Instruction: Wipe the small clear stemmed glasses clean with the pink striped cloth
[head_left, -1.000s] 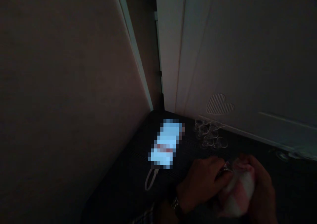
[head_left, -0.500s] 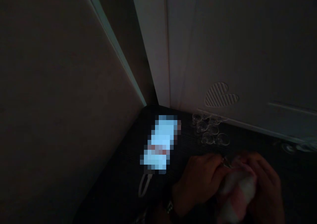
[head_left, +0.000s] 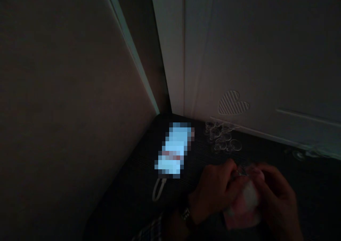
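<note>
The scene is very dark. My left hand (head_left: 213,193), with a watch at the wrist, and my right hand (head_left: 277,202) are closed together low in the view around a pale pink and white soft thing (head_left: 246,202), like a cloth. Between the fingertips there is a small shiny clear piece (head_left: 239,171). Both hands hover over a dark surface (head_left: 133,195).
A lit phone (head_left: 174,150) with a white cable loop lies on the dark surface left of the hands. Several clear round pieces (head_left: 222,138) sit at the foot of a white panel with a striped heart (head_left: 233,107). A beige wall (head_left: 66,109) fills the left.
The camera shifted slightly. My hands stayed together, and the pale cloth now sits lower and more bunched between them.
</note>
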Tool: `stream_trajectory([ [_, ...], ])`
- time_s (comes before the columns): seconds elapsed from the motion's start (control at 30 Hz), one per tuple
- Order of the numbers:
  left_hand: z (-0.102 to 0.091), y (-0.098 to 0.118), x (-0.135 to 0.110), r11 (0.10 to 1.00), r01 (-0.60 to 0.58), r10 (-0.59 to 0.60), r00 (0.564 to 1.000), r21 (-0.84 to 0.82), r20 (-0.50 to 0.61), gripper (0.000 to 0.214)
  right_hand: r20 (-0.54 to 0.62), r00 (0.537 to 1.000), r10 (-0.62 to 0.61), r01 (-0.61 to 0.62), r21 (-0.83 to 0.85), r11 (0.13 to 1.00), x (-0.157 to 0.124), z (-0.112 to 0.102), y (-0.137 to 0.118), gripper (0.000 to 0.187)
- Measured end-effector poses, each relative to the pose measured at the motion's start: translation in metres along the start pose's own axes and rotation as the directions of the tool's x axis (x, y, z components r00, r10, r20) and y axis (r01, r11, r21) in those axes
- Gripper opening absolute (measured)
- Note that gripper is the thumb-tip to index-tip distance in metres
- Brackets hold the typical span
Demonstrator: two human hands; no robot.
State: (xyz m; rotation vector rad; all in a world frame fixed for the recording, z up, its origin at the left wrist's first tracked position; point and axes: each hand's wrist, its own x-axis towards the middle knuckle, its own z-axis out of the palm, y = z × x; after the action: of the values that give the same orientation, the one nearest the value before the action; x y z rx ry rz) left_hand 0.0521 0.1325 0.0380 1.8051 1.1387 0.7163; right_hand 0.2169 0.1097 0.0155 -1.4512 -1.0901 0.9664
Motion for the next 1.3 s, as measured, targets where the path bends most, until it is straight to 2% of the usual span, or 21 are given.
stream_trajectory([
  [0.23, 0.000, 0.000, 0.003, 0.973, 0.075, -0.080, 0.997, -0.218, -0.015, 0.025, 0.095, 0.991, -0.093, 0.098, -0.060, 0.993, 0.006, -0.003, 0.000, 0.008],
  [0.37, 0.003, -0.005, 0.008, 0.901, 0.157, -0.127, 0.987, -0.404, 0.101, 0.032, 0.119, 0.986, -0.115, 0.125, -0.081, 0.989, 0.008, -0.002, -0.002, 0.005],
  [0.5, 0.006, -0.010, 0.010, 0.859, 0.204, -0.131, 0.974, -0.469, 0.184, 0.036, 0.127, 0.983, -0.130, 0.141, -0.075, 0.987, 0.008, -0.001, -0.002, 0.005],
  [0.57, 0.007, -0.009, 0.009, 0.868, 0.188, -0.130, 0.979, -0.460, 0.156, 0.031, 0.115, 0.984, -0.137, 0.146, -0.074, 0.987, 0.009, -0.001, -0.002, 0.005],
  [0.7, 0.005, -0.004, 0.005, 0.924, 0.114, -0.118, 0.993, -0.364, 0.012, 0.020, 0.090, 0.984, -0.153, 0.161, -0.089, 0.983, 0.010, 0.000, -0.003, 0.005],
  [0.9, 0.005, 0.001, 0.004, 0.980, 0.034, -0.064, 0.987, -0.196, -0.149, 0.013, 0.052, 0.976, -0.210, 0.215, -0.138, 0.967, 0.009, 0.003, -0.008, 0.003],
  [1.1, 0.007, -0.004, 0.004, 0.990, 0.021, -0.040, 0.990, -0.143, -0.132, 0.021, 0.072, 0.965, -0.250, 0.259, -0.152, 0.954, 0.009, 0.004, -0.010, 0.004],
  [1.3, 0.008, -0.011, 0.008, 0.987, 0.059, -0.077, 0.991, -0.148, -0.114, 0.024, 0.099, 0.963, -0.249, 0.262, -0.155, 0.953, 0.008, 0.005, -0.011, 0.005],
])
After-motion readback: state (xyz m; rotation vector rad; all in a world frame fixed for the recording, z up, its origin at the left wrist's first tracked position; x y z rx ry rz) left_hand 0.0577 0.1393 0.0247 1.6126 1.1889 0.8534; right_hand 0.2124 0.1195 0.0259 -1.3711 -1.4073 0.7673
